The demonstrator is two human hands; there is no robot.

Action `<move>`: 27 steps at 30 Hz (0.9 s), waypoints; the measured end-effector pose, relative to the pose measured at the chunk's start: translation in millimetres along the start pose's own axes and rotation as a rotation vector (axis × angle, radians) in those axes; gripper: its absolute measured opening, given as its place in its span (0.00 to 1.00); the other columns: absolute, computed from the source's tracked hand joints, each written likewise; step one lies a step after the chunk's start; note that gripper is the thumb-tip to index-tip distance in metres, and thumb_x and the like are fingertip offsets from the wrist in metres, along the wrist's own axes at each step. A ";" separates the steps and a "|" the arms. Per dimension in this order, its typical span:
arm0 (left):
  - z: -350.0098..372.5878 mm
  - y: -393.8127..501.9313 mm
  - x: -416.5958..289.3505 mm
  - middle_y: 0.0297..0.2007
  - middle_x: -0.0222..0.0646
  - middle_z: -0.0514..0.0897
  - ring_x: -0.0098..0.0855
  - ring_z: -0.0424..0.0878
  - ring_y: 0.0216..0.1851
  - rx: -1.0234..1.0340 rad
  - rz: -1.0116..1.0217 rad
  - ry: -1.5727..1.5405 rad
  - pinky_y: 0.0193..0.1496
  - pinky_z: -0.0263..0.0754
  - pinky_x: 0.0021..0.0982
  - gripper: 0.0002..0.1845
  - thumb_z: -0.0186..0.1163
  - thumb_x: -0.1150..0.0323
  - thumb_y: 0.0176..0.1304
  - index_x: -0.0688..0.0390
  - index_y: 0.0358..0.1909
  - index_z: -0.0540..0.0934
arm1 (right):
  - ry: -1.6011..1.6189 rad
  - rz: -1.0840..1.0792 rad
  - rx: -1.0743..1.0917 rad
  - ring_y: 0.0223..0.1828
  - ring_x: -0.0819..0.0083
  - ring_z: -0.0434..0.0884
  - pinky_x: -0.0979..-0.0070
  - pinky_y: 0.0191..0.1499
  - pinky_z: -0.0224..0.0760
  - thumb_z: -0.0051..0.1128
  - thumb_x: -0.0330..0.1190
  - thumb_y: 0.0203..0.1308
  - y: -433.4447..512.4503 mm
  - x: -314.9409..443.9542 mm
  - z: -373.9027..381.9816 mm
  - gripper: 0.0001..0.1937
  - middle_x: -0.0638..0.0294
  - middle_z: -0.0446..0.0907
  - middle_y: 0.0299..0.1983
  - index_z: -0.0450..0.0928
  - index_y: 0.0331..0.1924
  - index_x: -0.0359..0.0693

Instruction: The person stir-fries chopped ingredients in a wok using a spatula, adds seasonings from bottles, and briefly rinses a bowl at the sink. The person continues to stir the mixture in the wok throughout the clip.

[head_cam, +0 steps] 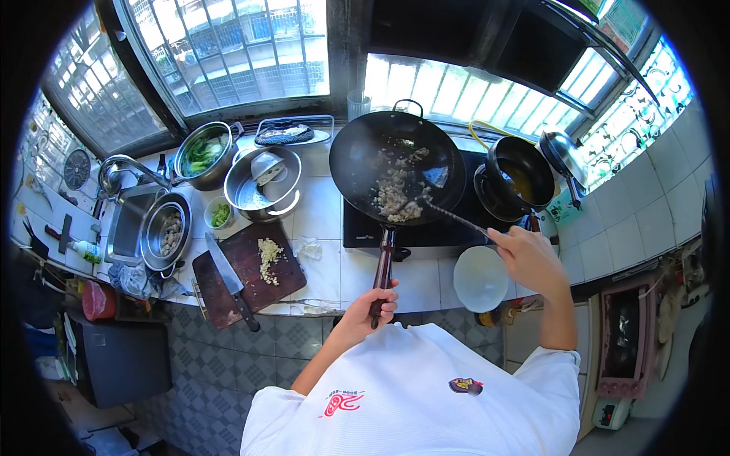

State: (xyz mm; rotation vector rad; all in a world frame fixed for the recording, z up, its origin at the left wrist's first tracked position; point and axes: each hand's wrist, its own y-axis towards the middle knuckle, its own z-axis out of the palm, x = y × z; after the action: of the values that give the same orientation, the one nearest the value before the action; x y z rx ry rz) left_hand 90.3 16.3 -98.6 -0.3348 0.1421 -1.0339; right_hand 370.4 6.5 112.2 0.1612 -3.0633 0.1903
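Note:
A black wok [359, 159] sits on the gas cooker [365, 232], its long handle [386, 251] pointing back at me. My left hand [370, 308] is closed around the end of that handle. Crumbly cooked minced meat [396, 194] lies across the middle and near side of the wok, with a little steam above it. From the right, my right hand [527, 259] grips a metal spatula with a twisted shaft [456, 216]; its blade rests among the meat. Just left of that hand, a pale round plate [481, 278] stands at the counter's front edge.
Right of the wok stands a smaller black pan [519, 171] with yellowish liquid. To the left, a knife [228, 273] and chopped garlic [270, 259] lie on a cutting board [228, 251] overhanging the edge. Beyond are a steel pot [285, 171], a pot of greens [202, 154] and a sink [128, 222].

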 end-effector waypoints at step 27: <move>-3.8 2.2 1.5 0.27 0.26 0.68 0.19 0.65 0.23 0.052 0.013 -0.028 0.22 0.62 0.18 0.17 0.53 0.78 0.59 0.59 0.50 0.67 | 1.156 0.350 0.185 0.12 0.84 0.60 0.85 0.12 0.50 0.40 0.26 0.62 176.4 -18.3 83.2 0.12 0.69 0.67 0.19 0.78 0.42 0.39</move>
State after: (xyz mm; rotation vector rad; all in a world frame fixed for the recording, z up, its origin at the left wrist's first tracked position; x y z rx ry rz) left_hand 91.8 15.3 -102.9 -0.3005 0.0922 -1.0178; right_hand 364.3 171.9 7.3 -0.3576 -1.8924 0.4048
